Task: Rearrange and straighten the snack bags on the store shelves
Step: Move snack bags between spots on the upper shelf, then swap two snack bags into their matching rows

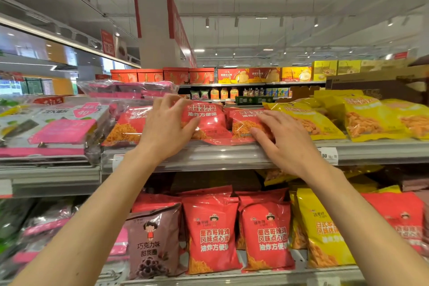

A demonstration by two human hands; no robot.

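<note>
I see three glossy red plastic snack bags lying flat side by side on the grey metal upper shelf, bottoms at its front edge; the middle one overlaps its right neighbour.

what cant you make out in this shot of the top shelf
Head view only:
- Price tag: the right hand covers its left part; print blurred.
- Middle red bag: its left edge sits under the left hand, hiding the grip.
- Far shelf goods: too small to identify.
</note>
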